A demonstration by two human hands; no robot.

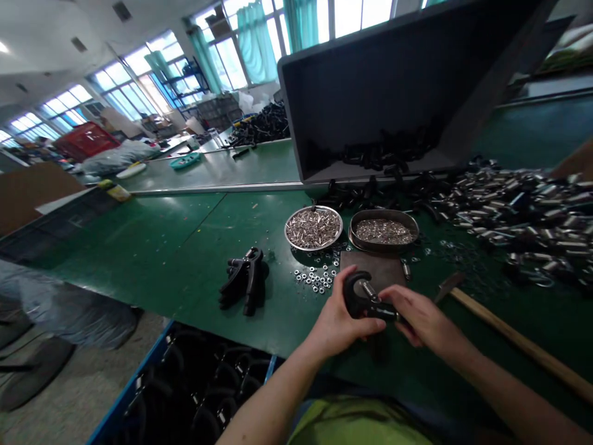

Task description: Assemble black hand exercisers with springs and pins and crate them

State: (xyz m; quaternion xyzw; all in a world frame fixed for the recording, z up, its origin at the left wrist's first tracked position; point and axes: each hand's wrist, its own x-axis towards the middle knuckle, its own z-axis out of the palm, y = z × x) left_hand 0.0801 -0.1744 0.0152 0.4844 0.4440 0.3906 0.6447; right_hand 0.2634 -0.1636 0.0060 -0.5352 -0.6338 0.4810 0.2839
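My left hand (340, 321) is wrapped round the curved end of a black C-shaped tool body (354, 303), thumb along its lower side. A silver cylindrical piece (368, 289) sits inside the curve. My right hand (424, 318) grips the straight end of the same tool body, with fingertips near the silver piece. Both hands are above the front edge of a flat metal plate (370, 266). The palm side of my right hand is hidden. Several similar black parts (245, 278) lie in a group to the left on the green bench.
A round dish (286, 232) of small pins and an oval tin (414, 225) of tiny parts stand behind the plate. Loose nuts (317, 281) lie nearby. A wooden-handled hammer (519, 337), piled silver cylinders (546, 210), a tipped grey bin (296, 123) and a blue crate (125, 395) surround the work.
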